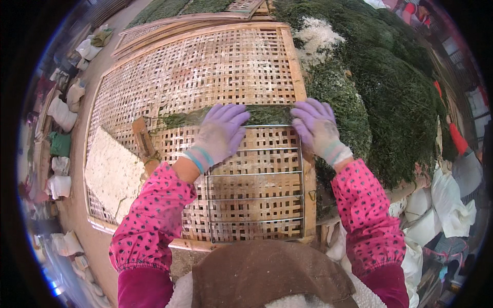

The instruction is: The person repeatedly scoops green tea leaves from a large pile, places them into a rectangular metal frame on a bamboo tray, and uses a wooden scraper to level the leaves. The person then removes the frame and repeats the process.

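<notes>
A metal wire frame (256, 173) with several crossbars lies on a large woven bamboo screen (200, 65) with wooden edges. A band of dark green, stringy seaweed-like material (265, 114) fills its far row and trails leftward past the frame. My left hand (225, 131), in a thin purple-and-white glove, lies palm down over this band, fingers slightly spread. At the frame's far right corner, my right hand (316, 125) rests palm down in a matching glove, fingertips by the band's right end. What is under the palms is hidden.
Right of the screen rises a big heap of the green material (396, 100) with a pale crumbly patch (317, 36). A wooden block (143, 139) and a white slab (111, 169) sit at left. White sacks (448, 204) lie at right; another person (416, 15) is at top right.
</notes>
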A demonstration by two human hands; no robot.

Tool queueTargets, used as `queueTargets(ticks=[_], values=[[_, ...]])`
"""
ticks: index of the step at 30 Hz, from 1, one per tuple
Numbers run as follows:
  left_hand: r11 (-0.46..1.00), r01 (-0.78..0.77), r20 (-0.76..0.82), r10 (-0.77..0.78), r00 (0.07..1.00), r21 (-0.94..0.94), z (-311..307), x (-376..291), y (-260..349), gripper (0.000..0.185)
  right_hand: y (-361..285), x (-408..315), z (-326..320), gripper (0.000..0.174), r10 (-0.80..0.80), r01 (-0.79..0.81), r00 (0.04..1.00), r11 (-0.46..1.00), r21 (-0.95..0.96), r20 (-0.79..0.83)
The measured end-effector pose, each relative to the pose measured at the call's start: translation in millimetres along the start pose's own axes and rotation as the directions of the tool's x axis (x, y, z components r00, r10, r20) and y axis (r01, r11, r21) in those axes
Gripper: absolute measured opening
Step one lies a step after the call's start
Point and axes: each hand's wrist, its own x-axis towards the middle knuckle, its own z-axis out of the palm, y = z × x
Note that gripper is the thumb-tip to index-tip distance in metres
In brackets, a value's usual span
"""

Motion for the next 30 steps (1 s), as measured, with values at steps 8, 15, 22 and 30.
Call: queueTargets(ticks=[8, 15, 22, 30], values=[[1.000, 0.008, 0.159, -0.003, 0.987, -0.029, 75.5, 63.8, 61.0, 0.051, 16.4, -23.3, 6.0, 0.059, 0.152, -0.157, 0.981, 0.987, 0.031, 0.117], [0.999, -0.001, 0.142, 0.006, 0.990, -0.040, 94.7, 67.7, 55.7, 0.053, 30.3, -1.1, 37.8, 0.053, 0.317, -0.331, 0.941, 0.934, 0.134, 0.115], [0.998, 0.027, 0.182, -0.014, 0.983, -0.064, 84.5, 66.9, 58.1, 0.053, 21.1, 34.8, 4.7, 0.022, 0.294, -0.274, 0.901, 0.956, -0.108, 0.320], [0.994, 0.085, 0.607, -0.108, 0.788, 0.067, 68.5, 84.5, 64.4, 0.061, -66.9, 131.0, -30.9, 0.035, 0.093, -0.192, 0.837, 0.972, 0.132, 0.539]])
